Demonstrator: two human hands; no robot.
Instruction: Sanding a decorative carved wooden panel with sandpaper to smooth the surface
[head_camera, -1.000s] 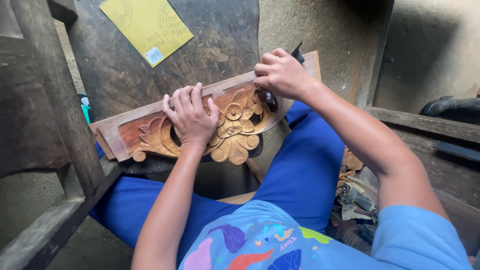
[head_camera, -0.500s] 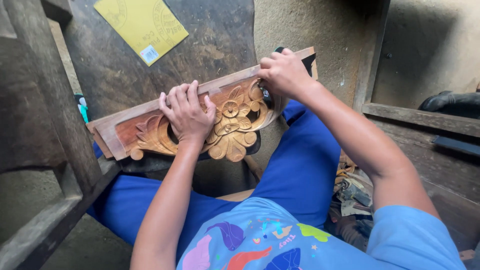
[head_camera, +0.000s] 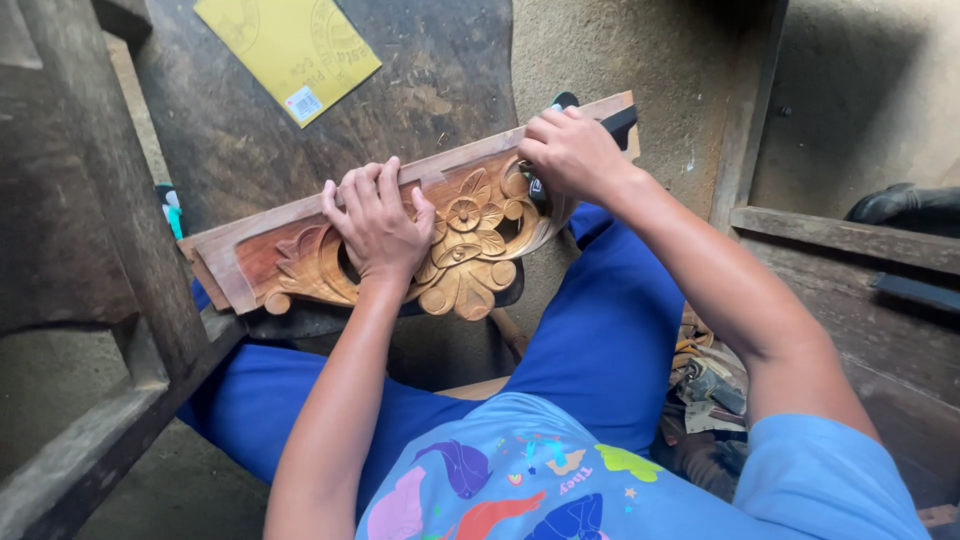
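Overhead, looking down from the person's own head, a seated figure fills the lower half: legs in bright blue trousers (head_camera: 600, 340) and a light blue shirt (head_camera: 620, 490) printed with coloured shapes. Both bare arms reach forward over the knees.

Across the lap lies a long carved wooden panel (head_camera: 300, 260), reddish brown, tilted so its right end sits higher than its left. Its top edge is a plain straight rail; below it, flowers and curling leaves are cut in relief, with a round blossom near the middle. Behind the panel is a dark, worn wooden board (head_camera: 420, 70), and past that a rough, dusty floor (head_camera: 620, 60).

Heavy dark timber beams (head_camera: 90, 200) frame the left side, and more dark wood (head_camera: 850, 240) runs along the right.

The left hand (head_camera: 378, 225) lies palm down on the middle of the panel, fingers close together and curled over the top rail, pressing it steady. The right hand (head_camera: 572, 152) is at the panel's upper right end, fingers wrapped tightly around a small dark tool (head_camera: 620, 120); only the tool's black tip shows past the knuckles, so its kind cannot be told. That hand rests against the carved leaves there.

A yellow sheet of sandpaper (head_camera: 285, 50) lies on the board at the top left, well apart from both hands. A heap of small tools and scraps (head_camera: 710, 390) sits beside the right thigh.
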